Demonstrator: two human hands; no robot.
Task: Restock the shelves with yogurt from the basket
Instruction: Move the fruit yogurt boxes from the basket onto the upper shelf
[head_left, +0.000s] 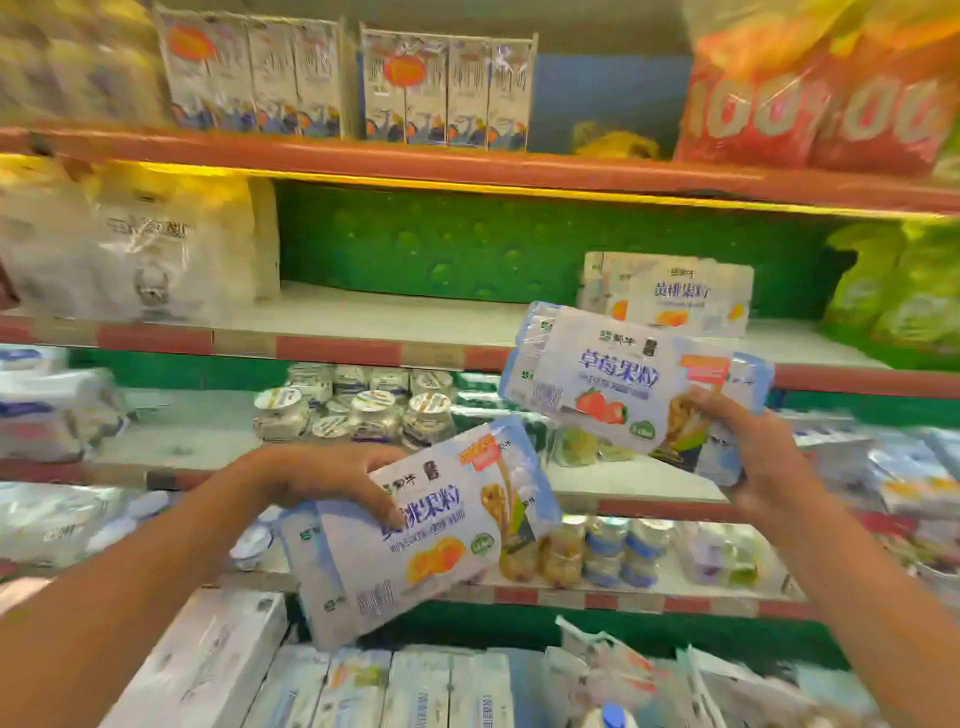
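Your left hand (322, 480) grips the peach yogurt pack (415, 540) from above, fingers curled over its top edge, the pack tilted. Your right hand (753, 447) clamps the strawberry yogurt pack (618, 384) higher up, by its right end. Just behind it, a second peach pack (680, 296) stands on the green-backed shelf (395, 317).

Bright, even store light; yellow glow under upper shelf (467, 187); heavy motion blur at edges; wide-angle bowing.
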